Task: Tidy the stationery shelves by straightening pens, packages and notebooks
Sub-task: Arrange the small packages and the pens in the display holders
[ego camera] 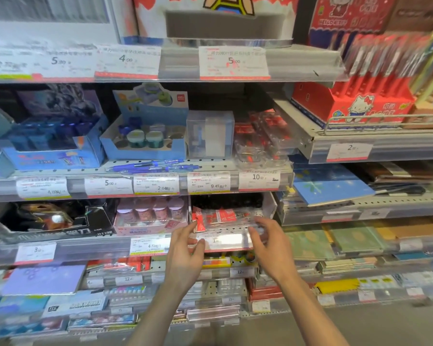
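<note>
A pile of clear red-and-white packages (pixel 225 217) lies on the third shelf down, at the centre. My left hand (pixel 185 248) reaches up to the pile's left end, fingertips touching a small red packet (pixel 198 222). My right hand (pixel 268 243) is at the pile's right end, fingers bent around the clear plastic edge. Both forearms rise from the bottom of the view. Several blue pens (pixel 155 166) lie loose along the front of the shelf above. The frame is blurred, so the exact grip of each hand is unclear.
A pink box of small jars (pixel 150 216) stands left of the pile, a black box (pixel 55 221) further left. Above are blue display boxes (pixel 145 143), a clear box (pixel 210 133) and more clear packages (pixel 263 138). Notebooks (pixel 330 186) fill the right-hand shelves.
</note>
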A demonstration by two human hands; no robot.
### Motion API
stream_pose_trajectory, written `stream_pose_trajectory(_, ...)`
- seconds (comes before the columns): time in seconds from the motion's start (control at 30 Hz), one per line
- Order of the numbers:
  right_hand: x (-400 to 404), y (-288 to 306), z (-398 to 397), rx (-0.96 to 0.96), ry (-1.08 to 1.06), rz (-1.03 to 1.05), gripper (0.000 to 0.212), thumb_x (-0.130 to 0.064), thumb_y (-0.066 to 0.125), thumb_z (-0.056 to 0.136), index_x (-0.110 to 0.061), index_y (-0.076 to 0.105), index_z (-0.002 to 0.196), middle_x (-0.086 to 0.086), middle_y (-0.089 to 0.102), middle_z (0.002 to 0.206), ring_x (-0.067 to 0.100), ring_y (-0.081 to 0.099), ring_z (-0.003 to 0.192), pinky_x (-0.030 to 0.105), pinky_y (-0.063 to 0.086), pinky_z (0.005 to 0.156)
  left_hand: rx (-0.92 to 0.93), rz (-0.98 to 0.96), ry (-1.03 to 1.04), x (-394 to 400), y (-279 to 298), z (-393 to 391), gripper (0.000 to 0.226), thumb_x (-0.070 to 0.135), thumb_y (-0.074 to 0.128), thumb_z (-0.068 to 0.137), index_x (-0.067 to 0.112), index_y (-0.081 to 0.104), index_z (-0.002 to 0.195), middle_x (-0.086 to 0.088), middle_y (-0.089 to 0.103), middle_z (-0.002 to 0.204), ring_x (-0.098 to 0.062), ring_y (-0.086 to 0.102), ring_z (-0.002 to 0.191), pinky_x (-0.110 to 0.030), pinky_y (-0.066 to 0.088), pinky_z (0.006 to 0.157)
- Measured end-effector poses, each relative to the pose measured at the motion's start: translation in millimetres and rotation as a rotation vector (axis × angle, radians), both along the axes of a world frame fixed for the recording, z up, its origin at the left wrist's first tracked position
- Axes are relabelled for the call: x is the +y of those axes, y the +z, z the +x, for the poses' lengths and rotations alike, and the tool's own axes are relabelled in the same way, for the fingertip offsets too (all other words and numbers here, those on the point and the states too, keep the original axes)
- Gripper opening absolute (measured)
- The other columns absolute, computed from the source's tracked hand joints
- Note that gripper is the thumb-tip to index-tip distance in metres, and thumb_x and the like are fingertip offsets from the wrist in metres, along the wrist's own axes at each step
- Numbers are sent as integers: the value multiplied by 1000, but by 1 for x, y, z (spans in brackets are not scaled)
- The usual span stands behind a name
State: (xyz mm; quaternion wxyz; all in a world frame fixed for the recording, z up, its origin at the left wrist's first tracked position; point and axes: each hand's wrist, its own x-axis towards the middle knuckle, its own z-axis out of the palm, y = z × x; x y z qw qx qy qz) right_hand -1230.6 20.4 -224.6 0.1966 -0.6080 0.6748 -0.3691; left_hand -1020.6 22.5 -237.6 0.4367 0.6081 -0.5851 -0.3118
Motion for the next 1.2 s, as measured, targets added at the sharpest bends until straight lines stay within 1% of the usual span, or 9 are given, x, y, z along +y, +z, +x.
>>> stream_pose_trajectory(0.13, -13, -4, 12, 15, -3, 64, 42, -37, 57, 97, -25, 53, 137, -5, 52, 141, 16, 68, 94, 36, 53, 90, -12, 51, 53, -2, 0, -7, 41, 17, 59, 96, 15, 55, 137, 2, 49, 121, -3, 57, 89, 1, 42, 63)
stream_pose_trajectory(0.2, -14, -6, 16, -30, -21, 58, 42, -35, 59, 97, -22, 54, 137, -4, 50, 142, 10, 67, 83, 35, 54, 88, 9, 73, 73, -4, 0, -10, 40, 16, 59, 96, 13, 55, 136, 1, 48, 117, -1, 57, 85, 1, 41, 63)
stream_pose_trajectory(0.33, -14, -7, 16, -221, -104, 62, 43, -31, 59, 97, -15, 52, 136, -3, 51, 131, 0, 60, 81, 29, 49, 86, 39, 110, 83, -7, 0, -13, 40, 16, 59, 96, 10, 56, 135, -1, 48, 118, -3, 57, 86, 1, 40, 61)
stream_pose_trajectory(0.5, -19, -16, 19, -407, -203, 114, 66, -62, 58, 84, -20, 54, 135, -3, 62, 98, 20, 68, 87, 51, 59, 79, 118, 144, 75, -6, -1, -13, 40, 12, 58, 96, 6, 54, 135, -1, 51, 123, -5, 56, 90, 1, 41, 62)
stream_pose_trajectory(0.63, -16, -19, 17, -673, -238, 178, 40, -28, 71, 91, -11, 59, 125, -5, 50, 69, 17, 56, 68, 41, 54, 73, 223, 118, 112, -1, 4, -13, 31, 10, 60, 95, 10, 58, 127, 0, 51, 119, -6, 57, 90, 0, 42, 64)
stream_pose_trajectory(0.73, -8, -22, 13, -766, -240, 196, 38, -10, 67, 92, -11, 56, 129, 0, 51, 72, 17, 59, 74, 33, 54, 84, 355, 67, 246, 11, -3, -17, 14, 18, 64, 93, 16, 63, 107, -6, 57, 110, -16, 60, 92, -14, 51, 71)
stream_pose_trajectory(0.87, 8, -26, 7, -807, -241, 194, 36, -7, 68, 91, -12, 57, 125, 13, 58, 81, 22, 61, 75, 25, 51, 68, 523, 315, 206, 29, -13, -37, 19, 29, 65, 93, 12, 62, 101, -11, 71, 89, -24, 68, 78, -38, 58, 70)
stream_pose_trajectory(1.07, 40, -37, 2, -712, -239, 252, 28, -12, 72, 88, -13, 63, 115, 7, 73, 91, 24, 72, 81, 39, 62, 77, 714, 459, 134, 18, -4, -50, 27, 29, 72, 88, 10, 63, 105, -10, 76, 86, -24, 75, 76, -33, 60, 66)
stream_pose_trajectory(1.2, 56, -41, -1, -536, -165, 279, 28, -19, 75, 86, -16, 66, 112, 9, 65, 106, 16, 68, 84, 17, 54, 64, 701, 464, 126, 21, 0, -51, 32, 27, 75, 85, 11, 65, 111, -8, 77, 78, -23, 72, 72, -30, 58, 61)
